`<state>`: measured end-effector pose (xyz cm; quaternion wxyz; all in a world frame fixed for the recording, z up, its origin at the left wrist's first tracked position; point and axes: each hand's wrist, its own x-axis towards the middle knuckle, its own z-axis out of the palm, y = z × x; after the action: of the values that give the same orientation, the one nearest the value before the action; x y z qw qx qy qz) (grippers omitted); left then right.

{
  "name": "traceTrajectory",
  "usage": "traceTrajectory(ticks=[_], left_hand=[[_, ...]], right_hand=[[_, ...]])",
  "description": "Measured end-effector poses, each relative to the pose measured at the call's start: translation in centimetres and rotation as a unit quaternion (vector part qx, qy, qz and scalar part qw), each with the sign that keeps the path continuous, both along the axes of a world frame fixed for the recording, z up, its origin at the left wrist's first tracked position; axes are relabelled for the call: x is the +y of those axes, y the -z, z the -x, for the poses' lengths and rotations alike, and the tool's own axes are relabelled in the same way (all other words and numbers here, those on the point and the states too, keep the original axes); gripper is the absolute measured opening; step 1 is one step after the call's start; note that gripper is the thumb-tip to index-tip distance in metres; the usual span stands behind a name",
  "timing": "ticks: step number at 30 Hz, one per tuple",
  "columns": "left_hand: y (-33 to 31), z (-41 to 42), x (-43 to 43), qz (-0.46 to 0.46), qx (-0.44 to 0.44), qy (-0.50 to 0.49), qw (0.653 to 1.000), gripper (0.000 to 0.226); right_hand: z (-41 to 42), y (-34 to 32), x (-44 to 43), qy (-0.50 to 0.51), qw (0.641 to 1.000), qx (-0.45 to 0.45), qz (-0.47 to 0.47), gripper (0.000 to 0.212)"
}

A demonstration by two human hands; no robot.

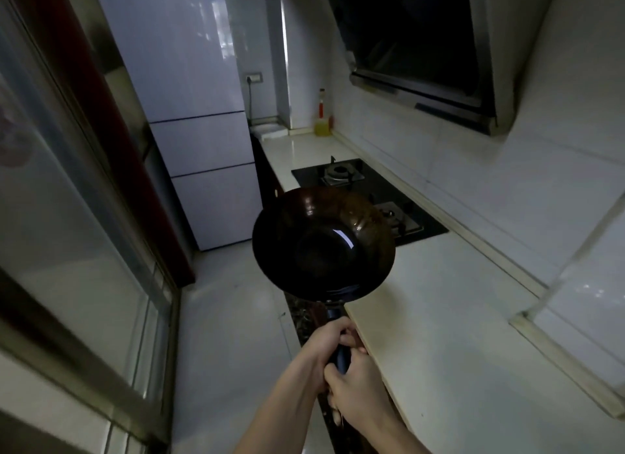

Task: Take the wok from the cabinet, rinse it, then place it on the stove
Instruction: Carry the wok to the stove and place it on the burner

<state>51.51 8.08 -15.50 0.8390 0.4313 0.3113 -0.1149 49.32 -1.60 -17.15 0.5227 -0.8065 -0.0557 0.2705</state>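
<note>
A dark round wok [321, 243] hangs in the air over the counter's front edge, its bowl facing up and glossy inside. Both hands grip its long dark handle. My left hand [326, 340] is wrapped around the handle nearer the bowl. My right hand [355, 382] holds the handle's end just behind it. The black two-burner stove [372, 183] is set into the white counter beyond the wok. The wok's far rim covers part of the near burner [402, 218]; the far burner [339, 174] is in full view.
A range hood [422, 47] hangs over the stove. An oil bottle [323, 122] stands at the counter's far end. A white fridge [196, 115] fills the far left, a glass sliding door [77, 216] the left side. The white counter [456, 318] stretches along the right wall.
</note>
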Motion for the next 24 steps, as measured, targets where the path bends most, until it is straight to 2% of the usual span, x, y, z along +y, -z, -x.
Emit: traceTrajectory(ticks=[2, 6, 10, 13, 15, 18, 19, 22, 24], left_hand=[[-0.1, -1.5, 2.4, 0.006, -0.005, 0.011, 1.0, 0.051], [-0.6, -4.8, 7.6, 0.0, -0.021, 0.045, 0.999, 0.049], [-1.5, -7.9, 12.8, -0.018, -0.026, 0.077, 0.997, 0.051], [-1.4, -10.0, 16.0, -0.029, -0.012, 0.101, 0.994, 0.049], [-1.1, -11.3, 17.6, -0.029, 0.004, 0.112, 0.993, 0.045], [-0.7, -13.5, 19.4, -0.025, 0.007, 0.111, 0.994, 0.038], [-0.6, -14.5, 19.8, -0.023, 0.008, 0.113, 0.993, 0.037], [-0.1, -17.6, 20.7, -0.025, 0.011, 0.123, 0.992, 0.032], [0.2, -19.8, 21.2, -0.013, 0.011, 0.121, 0.993, 0.026]], right_hand=[[-1.5, -0.3, 2.6, 0.014, 1.0, 0.008, 0.002, 0.03], [-4.5, -1.1, 8.1, 0.045, 0.999, 0.002, 0.013, 0.041], [-7.2, -2.3, 13.3, 0.069, 0.997, -0.018, 0.01, 0.02], [-8.8, -1.9, 16.6, 0.091, 0.996, -0.018, -0.004, 0.018], [-9.9, -1.3, 18.4, 0.109, 0.994, -0.015, -0.003, 0.032], [-12.1, -0.7, 20.3, 0.123, 0.992, -0.001, 0.002, 0.064], [-13.0, -0.6, 20.8, 0.13, 0.991, -0.002, 0.002, 0.066], [-15.5, -0.6, 21.9, 0.151, 0.988, -0.004, 0.016, 0.042], [-17.3, -0.6, 22.5, 0.175, 0.984, -0.011, 0.018, 0.036]])
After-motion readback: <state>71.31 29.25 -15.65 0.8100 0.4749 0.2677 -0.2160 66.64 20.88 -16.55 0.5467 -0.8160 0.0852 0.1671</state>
